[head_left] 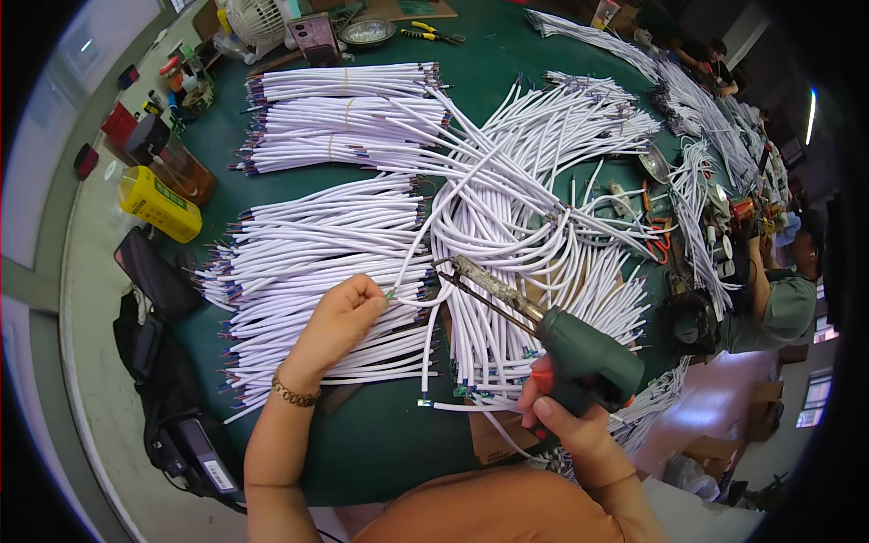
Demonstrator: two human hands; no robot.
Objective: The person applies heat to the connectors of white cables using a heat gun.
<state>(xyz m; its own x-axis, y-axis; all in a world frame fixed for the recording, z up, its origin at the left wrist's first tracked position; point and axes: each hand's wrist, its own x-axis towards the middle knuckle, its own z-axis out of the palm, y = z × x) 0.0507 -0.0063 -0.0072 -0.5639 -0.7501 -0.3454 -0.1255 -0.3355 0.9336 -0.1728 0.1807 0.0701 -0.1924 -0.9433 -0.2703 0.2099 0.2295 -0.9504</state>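
My left hand, with a watch on the wrist, pinches the end of a white cable near a tiny green circuit board. My right hand is wrapped round the grip of a green soldering gun with a red trigger. Its long metal tip points up and left, a short way right of the pinched cable end. Under my left hand lies a wide row of cut white cables with bare coloured wire ends. Beneath the gun spreads a tangled heap of white cables, several with small green boards at their ends.
Tied cable bundles lie at the back, near a phone, a metal dish and yellow-handled pliers. A yellow bottle and black pouch line the left edge. Another person sits at the right.
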